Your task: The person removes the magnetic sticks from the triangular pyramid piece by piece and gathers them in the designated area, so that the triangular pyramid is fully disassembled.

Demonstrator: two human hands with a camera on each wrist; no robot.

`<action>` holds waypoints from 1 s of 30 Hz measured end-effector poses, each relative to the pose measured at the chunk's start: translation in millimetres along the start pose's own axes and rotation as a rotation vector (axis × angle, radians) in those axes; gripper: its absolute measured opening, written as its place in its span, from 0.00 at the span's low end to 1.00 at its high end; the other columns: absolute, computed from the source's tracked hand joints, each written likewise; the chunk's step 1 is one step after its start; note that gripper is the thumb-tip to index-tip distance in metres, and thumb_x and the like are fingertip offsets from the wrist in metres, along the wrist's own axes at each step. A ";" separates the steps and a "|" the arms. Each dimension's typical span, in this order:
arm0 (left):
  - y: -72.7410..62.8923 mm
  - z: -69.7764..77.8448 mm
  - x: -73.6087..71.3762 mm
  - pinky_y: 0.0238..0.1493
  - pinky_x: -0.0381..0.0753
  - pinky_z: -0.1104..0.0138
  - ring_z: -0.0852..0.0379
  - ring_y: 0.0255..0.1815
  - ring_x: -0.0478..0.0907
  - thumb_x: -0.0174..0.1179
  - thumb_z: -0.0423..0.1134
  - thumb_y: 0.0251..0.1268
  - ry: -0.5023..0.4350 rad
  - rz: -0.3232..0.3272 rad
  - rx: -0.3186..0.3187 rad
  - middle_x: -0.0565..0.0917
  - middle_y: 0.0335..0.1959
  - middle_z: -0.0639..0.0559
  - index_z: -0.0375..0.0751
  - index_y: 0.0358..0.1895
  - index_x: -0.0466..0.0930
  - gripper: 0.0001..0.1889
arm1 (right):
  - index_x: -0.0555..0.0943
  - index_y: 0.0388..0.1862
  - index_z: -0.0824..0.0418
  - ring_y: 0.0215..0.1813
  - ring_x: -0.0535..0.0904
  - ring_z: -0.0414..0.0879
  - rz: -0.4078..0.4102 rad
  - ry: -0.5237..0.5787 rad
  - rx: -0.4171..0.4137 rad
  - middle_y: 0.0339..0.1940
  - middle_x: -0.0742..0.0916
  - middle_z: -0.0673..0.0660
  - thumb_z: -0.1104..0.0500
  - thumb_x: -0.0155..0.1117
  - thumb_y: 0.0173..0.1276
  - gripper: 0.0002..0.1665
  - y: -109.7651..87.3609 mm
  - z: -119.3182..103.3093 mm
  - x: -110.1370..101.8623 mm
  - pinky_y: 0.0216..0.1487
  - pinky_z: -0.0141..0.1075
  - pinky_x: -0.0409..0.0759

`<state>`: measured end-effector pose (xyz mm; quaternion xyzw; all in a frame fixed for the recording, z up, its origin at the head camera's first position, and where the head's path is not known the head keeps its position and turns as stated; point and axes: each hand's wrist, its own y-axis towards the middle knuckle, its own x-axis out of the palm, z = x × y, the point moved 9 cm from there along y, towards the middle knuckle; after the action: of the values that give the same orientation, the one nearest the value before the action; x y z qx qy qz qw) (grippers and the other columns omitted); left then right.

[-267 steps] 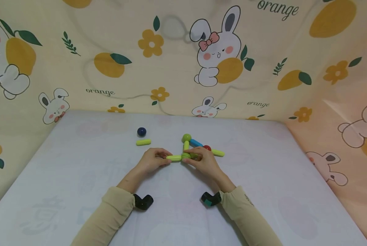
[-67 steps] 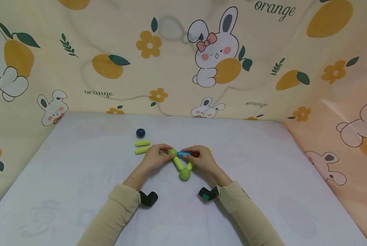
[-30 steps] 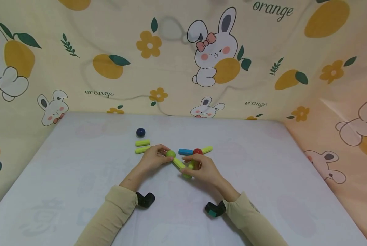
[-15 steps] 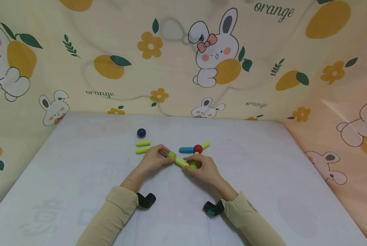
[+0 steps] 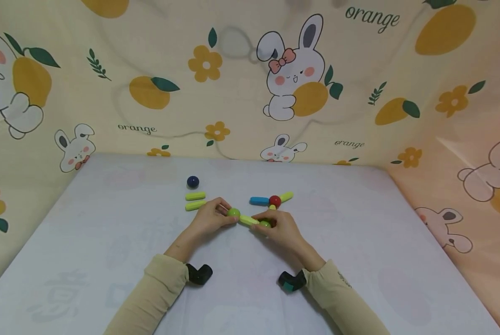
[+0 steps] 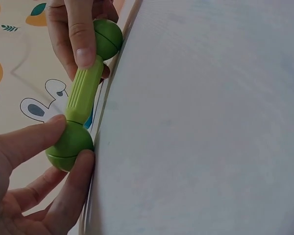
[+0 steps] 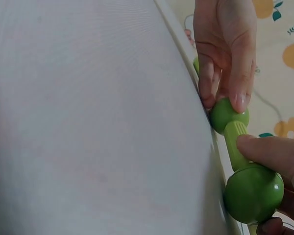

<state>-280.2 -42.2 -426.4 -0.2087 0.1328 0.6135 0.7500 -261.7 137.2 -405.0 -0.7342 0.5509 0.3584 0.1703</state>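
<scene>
My left hand (image 5: 212,217) pinches a green ball (image 6: 71,147) between thumb and fingers. A ribbed yellow-green rod (image 6: 83,93) joins this ball to a second green ball (image 7: 255,193). My right hand (image 5: 284,229) grips the rod by that second ball, its thumb lying on the rod in the right wrist view. Beyond the right hand, a red ball (image 5: 274,201) bears a blue rod (image 5: 259,201) on its left and a yellow-green rod (image 5: 287,197) on its right. Another yellow-green rod (image 5: 272,208) runs from the red ball towards the right fingers, which partly hide it.
A dark blue ball (image 5: 193,182) sits at the back left of the white table (image 5: 338,223). Two loose yellow-green rods (image 5: 195,196) lie below it, the nearer one partly behind the left hand. A patterned cloth (image 5: 233,102) stands behind the table.
The blue rod has come away from the left green ball since the 2.2-second frame. Lately the right hand has moved its ball up and right, shifting the red ball's group. The left hand stays.
</scene>
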 end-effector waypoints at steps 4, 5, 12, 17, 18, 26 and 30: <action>-0.3 1.1 0.3 0.39 0.75 0.67 0.55 0.36 0.78 0.70 0.40 0.55 0.012 -0.003 0.007 0.82 0.38 0.47 0.39 0.44 0.77 0.16 | 0.88 0.44 0.55 0.28 0.68 0.41 -0.003 0.000 0.004 0.28 0.83 0.47 0.54 0.74 0.57 0.15 -0.2 0.8 0.7 0.28 0.29 0.66; -0.4 1.5 0.3 0.39 0.75 0.66 0.55 0.36 0.78 0.70 0.40 0.55 0.019 -0.005 0.011 0.82 0.38 0.47 0.39 0.44 0.77 0.16 | 0.88 0.43 0.55 0.28 0.68 0.41 -0.003 0.003 0.005 0.28 0.83 0.47 0.55 0.74 0.57 0.15 -0.2 1.0 0.7 0.28 0.29 0.66; -0.2 3.6 0.9 0.43 0.77 0.62 0.55 0.37 0.79 0.68 0.41 0.58 0.055 -0.019 0.022 0.82 0.40 0.46 0.40 0.45 0.77 0.15 | 0.88 0.43 0.54 0.30 0.68 0.42 -0.007 0.025 0.037 0.30 0.84 0.48 0.54 0.73 0.57 0.14 -0.2 3.5 0.3 0.30 0.30 0.66; 1.2 2.8 2.3 0.41 0.79 0.66 0.57 0.35 0.81 0.67 0.40 0.59 0.036 -0.033 0.012 0.82 0.40 0.45 0.38 0.46 0.77 0.15 | 0.88 0.43 0.54 0.30 0.69 0.42 -0.009 0.053 0.059 0.30 0.84 0.48 0.55 0.73 0.57 0.14 -1.0 5.1 0.3 0.31 0.30 0.66; 1.5 2.6 2.8 0.41 0.79 0.66 0.58 0.34 0.82 0.66 0.39 0.60 0.026 -0.038 0.011 0.82 0.40 0.44 0.37 0.47 0.77 0.15 | 0.88 0.43 0.54 0.30 0.69 0.42 -0.008 0.056 0.059 0.30 0.84 0.48 0.55 0.73 0.57 0.14 -1.1 5.3 0.2 0.30 0.30 0.67; 4.3 2.3 6.5 0.37 0.82 0.69 0.58 0.34 0.83 0.63 0.36 0.62 -0.018 -0.058 -0.020 0.81 0.42 0.40 0.33 0.49 0.76 0.15 | 0.88 0.44 0.55 0.29 0.69 0.41 0.000 0.092 0.039 0.30 0.84 0.49 0.55 0.73 0.57 0.14 -2.7 6.3 -0.2 0.28 0.29 0.68; 4.9 2.2 7.5 0.37 0.82 0.70 0.58 0.34 0.83 0.63 0.36 0.63 -0.024 -0.060 -0.038 0.82 0.42 0.40 0.32 0.49 0.76 0.15 | 0.88 0.44 0.55 0.28 0.69 0.41 -0.001 0.113 0.027 0.29 0.84 0.49 0.55 0.73 0.57 0.14 -3.8 6.2 -0.6 0.26 0.28 0.68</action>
<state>-283.5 -33.9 -428.6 -0.2194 0.1061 0.5955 0.7655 -260.4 142.9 -409.4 -0.7512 0.5641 0.3088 0.1489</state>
